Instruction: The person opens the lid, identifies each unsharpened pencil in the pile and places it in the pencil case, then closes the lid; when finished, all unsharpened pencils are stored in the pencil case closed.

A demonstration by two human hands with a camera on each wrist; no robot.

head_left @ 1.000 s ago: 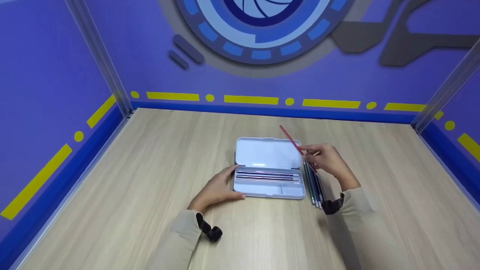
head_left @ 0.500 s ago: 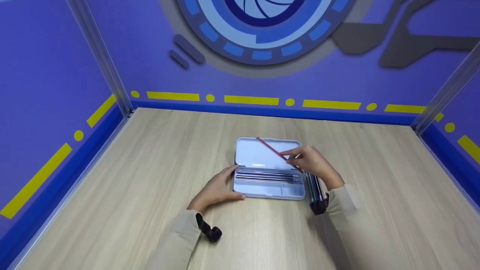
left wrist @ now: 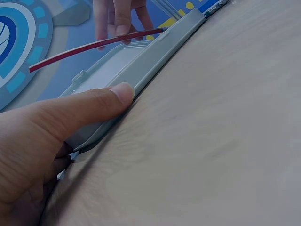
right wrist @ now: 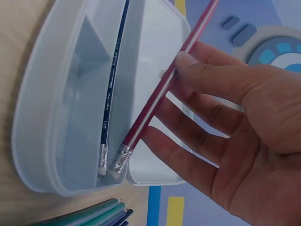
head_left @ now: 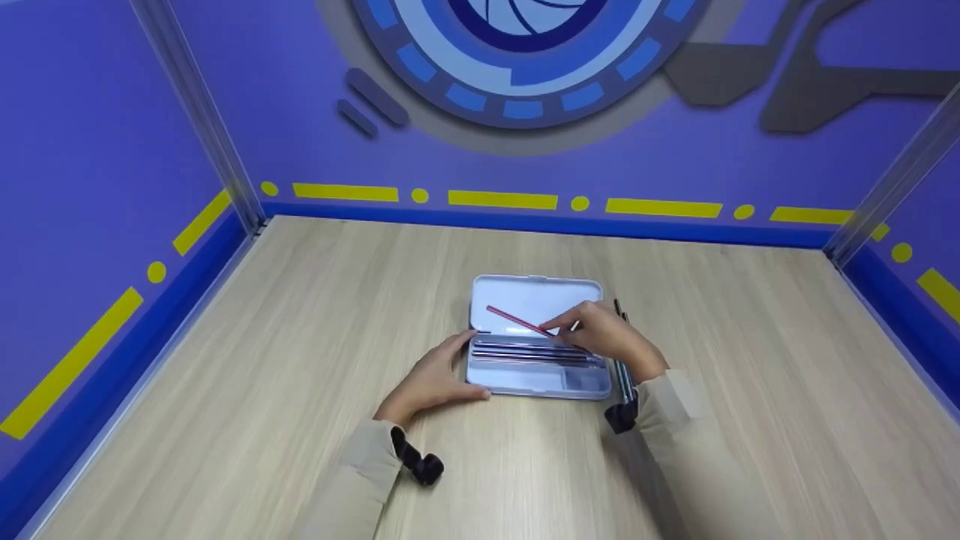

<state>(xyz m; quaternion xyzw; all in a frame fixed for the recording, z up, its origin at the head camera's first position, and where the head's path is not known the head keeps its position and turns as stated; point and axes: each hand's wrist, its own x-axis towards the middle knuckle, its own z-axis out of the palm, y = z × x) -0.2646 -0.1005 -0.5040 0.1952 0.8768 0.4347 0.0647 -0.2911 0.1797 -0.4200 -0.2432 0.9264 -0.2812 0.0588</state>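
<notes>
Low in the frame's middle, the left hand (head_left: pixel 431 379) rests on the pencil case's (head_left: pixel 537 379) left end, thumb along its front edge. The right hand (head_left: pixel 606 337) pinches a red pencil (head_left: pixel 520 322), now lowered over the open case, eraser end nearly in the tray; earlier it was raised. Loose pencils (head_left: pixel 622 371) lie right of the case. The dark pencil's (right wrist: pixel 113 80) print is unreadable.

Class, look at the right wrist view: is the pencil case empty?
No: a dark blue pencil already lies inside the pencil case, beside the red pencil pinched by the right hand.
</notes>
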